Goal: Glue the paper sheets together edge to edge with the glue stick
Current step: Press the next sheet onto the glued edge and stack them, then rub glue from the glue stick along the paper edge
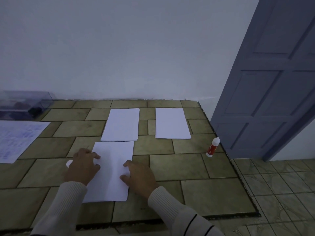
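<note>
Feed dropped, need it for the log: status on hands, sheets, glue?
Left hand and right hand press on near sheet, gripping nothing. Its far edge meets middle sheet; third sheet apart. Glue stick stands at right edge of counter. Nothing in the way.

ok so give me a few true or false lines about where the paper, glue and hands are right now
1. The left hand and right hand both rest on the nearest white paper sheet. True.
2. The red-and-white glue stick stands near the right edge of the tiled surface. True.
3. The left hand holds the glue stick. False: it stands untouched, apart from both hands.
4. The two farther white sheets overlap. False: bare tile separates them.
</note>
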